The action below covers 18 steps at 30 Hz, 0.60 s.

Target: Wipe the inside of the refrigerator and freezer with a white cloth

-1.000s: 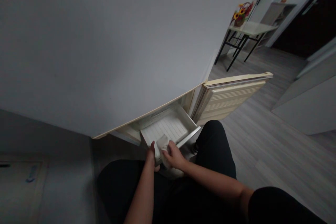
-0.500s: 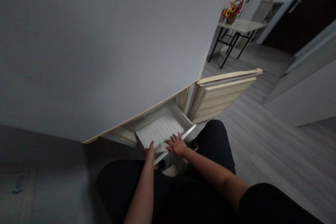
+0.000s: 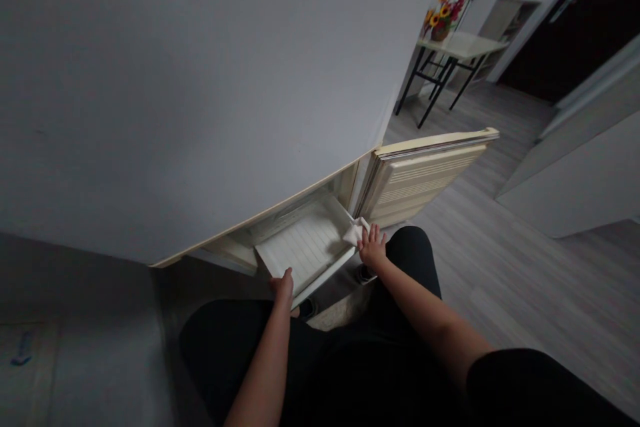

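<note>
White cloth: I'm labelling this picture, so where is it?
In the head view, the white cloth is at the right front corner of the drawer, against the right hand.

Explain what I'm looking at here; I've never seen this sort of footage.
There is no machine, just a person's bare hands, seen from a camera worn on the head, looking forward and down. The left hand holds the near left side of a pulled-out white drawer. The right hand, fingers spread, has a crumpled pale cloth at the drawer's front right corner; whether it grips or presses is unclear. Beyond stands an open cream door. Flowers sit on a table behind.
</note>
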Motion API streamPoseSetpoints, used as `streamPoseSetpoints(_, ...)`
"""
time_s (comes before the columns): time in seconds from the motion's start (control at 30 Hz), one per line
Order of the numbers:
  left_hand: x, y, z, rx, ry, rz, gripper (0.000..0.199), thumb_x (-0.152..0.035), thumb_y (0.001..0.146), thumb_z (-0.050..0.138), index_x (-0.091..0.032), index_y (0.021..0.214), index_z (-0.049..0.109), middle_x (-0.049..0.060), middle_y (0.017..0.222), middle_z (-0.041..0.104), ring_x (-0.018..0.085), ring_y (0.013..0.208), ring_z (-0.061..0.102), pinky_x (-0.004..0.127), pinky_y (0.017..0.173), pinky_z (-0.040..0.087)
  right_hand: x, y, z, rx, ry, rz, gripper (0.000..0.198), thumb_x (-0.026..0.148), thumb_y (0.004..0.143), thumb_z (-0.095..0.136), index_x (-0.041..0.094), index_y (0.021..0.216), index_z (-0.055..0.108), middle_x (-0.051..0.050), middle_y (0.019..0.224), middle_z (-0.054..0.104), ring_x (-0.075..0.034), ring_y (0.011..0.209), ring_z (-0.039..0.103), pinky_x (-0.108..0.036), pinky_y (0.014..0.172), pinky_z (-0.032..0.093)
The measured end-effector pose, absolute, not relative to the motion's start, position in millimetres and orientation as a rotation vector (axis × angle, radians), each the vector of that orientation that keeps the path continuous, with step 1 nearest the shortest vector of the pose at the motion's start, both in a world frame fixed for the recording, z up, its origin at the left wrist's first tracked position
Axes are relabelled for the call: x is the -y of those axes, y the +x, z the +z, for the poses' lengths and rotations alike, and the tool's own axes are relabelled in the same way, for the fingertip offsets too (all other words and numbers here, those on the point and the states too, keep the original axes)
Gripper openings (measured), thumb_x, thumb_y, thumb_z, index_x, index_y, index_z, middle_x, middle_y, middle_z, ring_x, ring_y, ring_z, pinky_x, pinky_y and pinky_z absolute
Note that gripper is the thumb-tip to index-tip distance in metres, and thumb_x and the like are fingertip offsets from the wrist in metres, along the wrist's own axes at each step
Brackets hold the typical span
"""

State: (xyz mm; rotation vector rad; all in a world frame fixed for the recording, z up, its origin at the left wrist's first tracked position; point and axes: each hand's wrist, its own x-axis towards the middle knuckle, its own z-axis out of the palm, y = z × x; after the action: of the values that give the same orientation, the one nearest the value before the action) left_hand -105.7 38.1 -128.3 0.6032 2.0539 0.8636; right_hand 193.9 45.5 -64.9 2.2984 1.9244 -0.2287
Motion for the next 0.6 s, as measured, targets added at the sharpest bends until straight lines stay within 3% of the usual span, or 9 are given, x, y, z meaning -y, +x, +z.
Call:
streamPoseSetpoints(0.13, -40, -104, -124, -2.078, 0.488, 0.828, 0.034, -0.035, 0.093, 0.068, -0.015, 0.12, 0.063, 0.009, 0.12, 0.067, 0.022, 0.104, 0.067, 0.042, 0.089, 0.059, -29, 149, -66, -2.231, 1.955, -0.323, 0.056, 0.04, 0.107, 0.03, 0.008, 0.148, 0.052, -0.023, 0.167, 0.008, -0.039, 0.157, 0.006, -0.066, 0.121, 0.01)
streamPoseSetpoints(0.27, -41, -103, -121, -2.109, 0.449, 0.78, 0.034, -0.035, 0.093, 0.069, -0.015, 0.119, 0.063, 0.01, 0.12, 0.067, 0.022, 0.104, 0.067, 0.042, 0.089, 0.058, 1, 96, -72, -2.463, 1.552, -0.413, 0.062, 0.048, 0.106, 0.036, 0.01, 0.153, 0.046, -0.025, 0.165, 0.018, -0.042, 0.155, 0.011, -0.066, 0.121, 0.01)
streamPoseSetpoints(0.4, -43, -105, -119, -2.127, 0.481, 0.7, 0.038, -0.037, 0.092, 0.07, -0.015, 0.122, 0.062, 0.011, 0.125, 0.065, 0.024, 0.11, 0.066, 0.044, 0.093, 0.057, 29, 38, -84, -2.68, 1.264, -0.331, 0.066, 0.048, 0.103, 0.044, 0.008, 0.155, 0.041, -0.026, 0.157, 0.034, -0.045, 0.15, 0.025, -0.066, 0.12, 0.015)
streamPoseSetpoints(0.6, -42, -109, -115, -2.137, 0.581, 0.615, 0.041, -0.039, 0.091, 0.071, -0.015, 0.122, 0.062, 0.012, 0.129, 0.064, 0.027, 0.118, 0.063, 0.048, 0.099, 0.054, 27, 10, -92, -2.827, 1.065, -0.417, 0.042, 0.037, 0.102, 0.047, 0.014, 0.136, 0.057, -0.016, 0.128, 0.059, -0.034, 0.121, 0.053, -0.058, 0.112, 0.033)
